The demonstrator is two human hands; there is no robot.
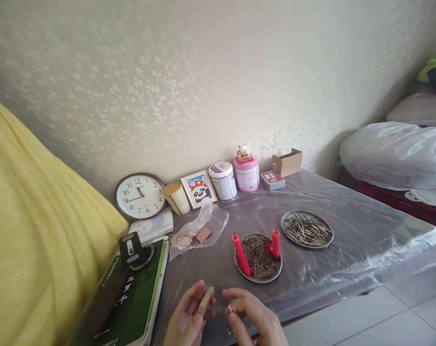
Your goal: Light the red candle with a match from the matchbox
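My left hand grips a small tan matchbox on edge, between thumb and fingers. Beside it on the right, my right hand pinches a matchstick; only a short pale end shows. A gap separates the two hands. Just beyond them lies a round metal dish with dark burnt residue. On it a taller red candle leans to the left, and a shorter red candle stands almost upright at the right rim. No flame shows on either.
Another metal dish holds many used matchsticks. Left of the candles, a clear plastic bag lies by a brown matchbox. A clock, tins and a framed panda picture line the wall. Green books lie at left.
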